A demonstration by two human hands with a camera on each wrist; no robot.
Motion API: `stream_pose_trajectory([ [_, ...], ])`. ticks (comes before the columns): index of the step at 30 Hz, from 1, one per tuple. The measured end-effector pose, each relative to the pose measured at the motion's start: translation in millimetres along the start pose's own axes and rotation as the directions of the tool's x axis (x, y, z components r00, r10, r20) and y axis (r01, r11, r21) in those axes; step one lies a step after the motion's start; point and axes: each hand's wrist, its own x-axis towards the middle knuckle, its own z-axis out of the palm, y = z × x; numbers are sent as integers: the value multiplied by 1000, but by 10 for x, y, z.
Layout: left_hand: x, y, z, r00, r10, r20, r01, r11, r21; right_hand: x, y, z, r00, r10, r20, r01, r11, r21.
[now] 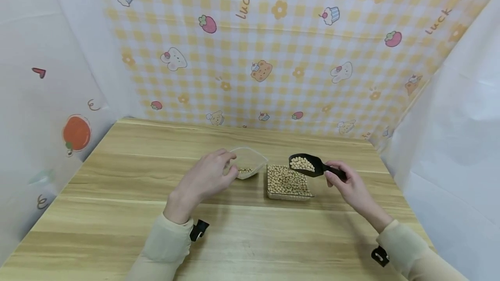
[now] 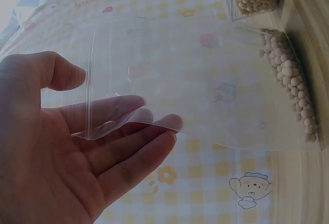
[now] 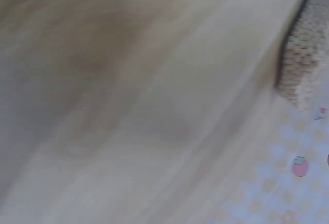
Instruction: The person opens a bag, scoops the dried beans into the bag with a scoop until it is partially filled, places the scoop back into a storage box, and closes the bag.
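Note:
My right hand (image 1: 347, 183) grips the handle of a black scoop (image 1: 319, 168). The scoop carries a heap of pale round soybeans (image 1: 302, 164) and is held over the right back corner of a clear box (image 1: 289, 196) full of the same beans. Left of the box a clear zip bag (image 2: 169, 70) stands upright, a small layer of soybeans (image 2: 290, 75) at its bottom. Around the bag's left side lies my left hand (image 1: 208, 174), thumb and fingers spread apart, with extended fingers (image 2: 136, 157) against the film near its mouth. The right wrist view is blurred and leaves out hand and scoop.
Everything stands on a wood-grain table (image 1: 250, 237). Behind it hangs a yellow checked cloth (image 1: 234, 55) with cartoon prints, and white sheets (image 1: 457, 120) close off both sides. Each sleeve cuff has a black wrist mount (image 1: 199, 230).

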Motion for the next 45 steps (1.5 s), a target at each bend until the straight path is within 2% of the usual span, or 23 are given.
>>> stream_pose_trajectory([
  [4,-6,-11,-6,1000,2,-3,-2,1000,0,103,-182,26,999,-45,-10,45,998,41],
  [10,-8,-19,-11,1000,7,-12,-7,1000,7,242,-401,80,996,-86,16,86,996,34],
  [16,-10,-30,-9,1000,9,-12,-9,1000,10,356,-512,179,995,-76,69,75,997,22],
  [23,-6,-44,-6,1000,5,-17,-4,1000,24,507,-570,438,989,-86,118,72,990,119],
  [34,5,-44,13,1000,12,4,-12,1000,24,598,-659,750,981,-42,189,15,990,138],
  [40,22,-44,18,1000,19,-1,-19,999,32,615,-711,773,982,-32,188,19,998,68],
  [45,29,-42,10,1000,20,0,-20,998,55,621,-821,792,983,-41,178,64,990,-125],
])
